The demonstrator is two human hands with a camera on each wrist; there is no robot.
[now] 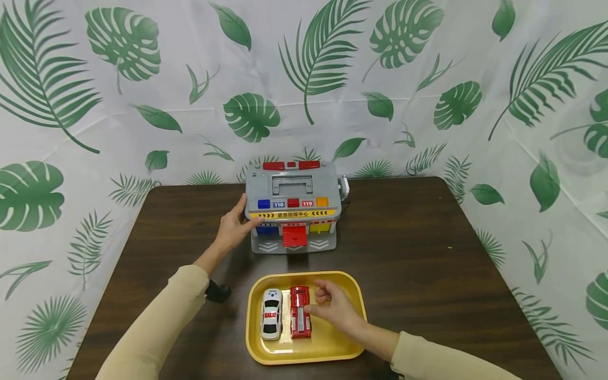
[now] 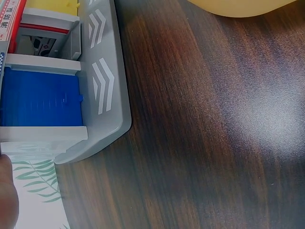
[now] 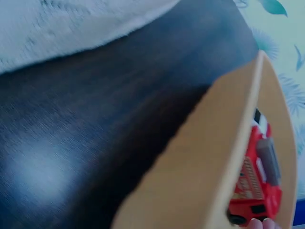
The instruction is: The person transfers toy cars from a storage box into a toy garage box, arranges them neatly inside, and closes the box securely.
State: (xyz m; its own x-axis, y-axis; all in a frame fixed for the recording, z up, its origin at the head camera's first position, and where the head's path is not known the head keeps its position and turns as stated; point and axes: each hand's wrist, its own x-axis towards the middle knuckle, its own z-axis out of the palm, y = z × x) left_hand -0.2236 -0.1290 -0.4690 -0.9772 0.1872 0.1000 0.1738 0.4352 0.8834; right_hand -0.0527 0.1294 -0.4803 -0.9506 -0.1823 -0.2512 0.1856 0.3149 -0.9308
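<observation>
A grey toy emergency station (image 1: 294,190) stands at the back of the table. My left hand (image 1: 233,227) touches its left front corner, fingers along the side and thumb on the front edge. Its blue door (image 2: 43,98) is down, while the middle red door (image 1: 294,236) sticks outward, with its bay open beneath. In front lies a yellow tray (image 1: 332,358) holding a white toy police car (image 1: 272,314) and a red toy fire truck (image 1: 300,311). Over the tray, my right hand (image 1: 339,309) has its thumb tip at the truck's right side and its other fingers loosely bent.
A white handset (image 1: 344,187) hangs on the station's right side. The dark wooden table (image 1: 404,264) extends on both sides of the tray. Behind it hangs a leaf-patterned cloth (image 1: 190,137).
</observation>
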